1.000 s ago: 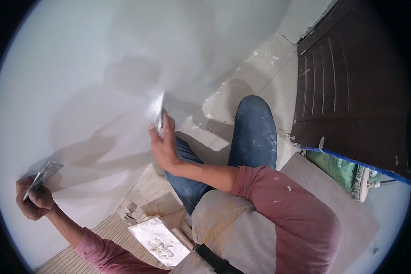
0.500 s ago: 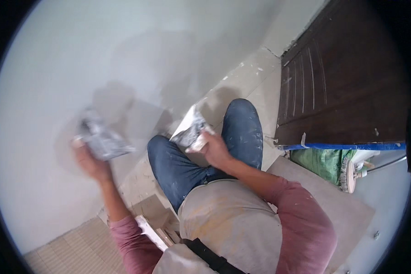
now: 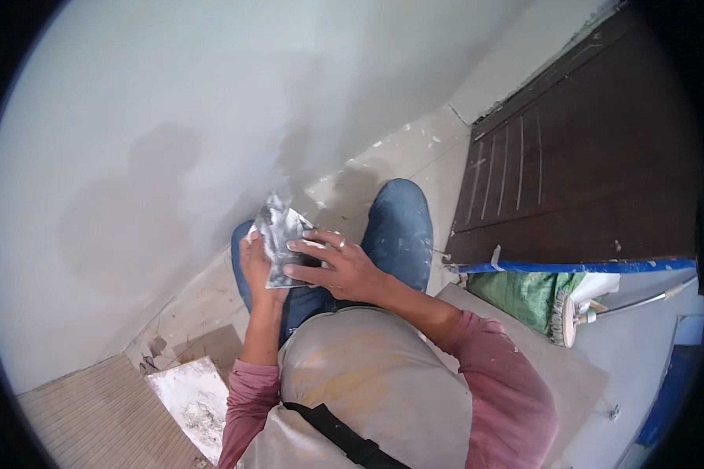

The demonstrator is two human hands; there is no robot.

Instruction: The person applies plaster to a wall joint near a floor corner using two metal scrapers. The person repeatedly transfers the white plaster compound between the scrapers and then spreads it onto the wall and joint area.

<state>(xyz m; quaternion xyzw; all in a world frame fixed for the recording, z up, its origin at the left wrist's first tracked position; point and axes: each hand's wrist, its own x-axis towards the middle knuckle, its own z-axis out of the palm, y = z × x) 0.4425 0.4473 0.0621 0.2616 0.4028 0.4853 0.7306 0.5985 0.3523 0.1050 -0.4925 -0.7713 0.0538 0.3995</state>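
In front of my bent knees, two putty-smeared metal trowels overlap, blade against blade, below the white wall. My left hand grips one from the left side, its fingers partly hidden behind the blades. My right hand comes from the right with its fingers wrapped over the other, a ring on one finger. Exactly which blade is on top is hard to tell. My jeans show under and beside both hands, with the right knee to the right.
A dark wooden door edged with blue tape stands at right; beside it lie a green sack, a brush and a grey board. A putty-covered white board rests lower left on the tiled floor.
My left hand has moved right and in from the wall with its trowel, meeting the right hand's trowel over my lap. My right hand has moved slightly down since half a second ago.
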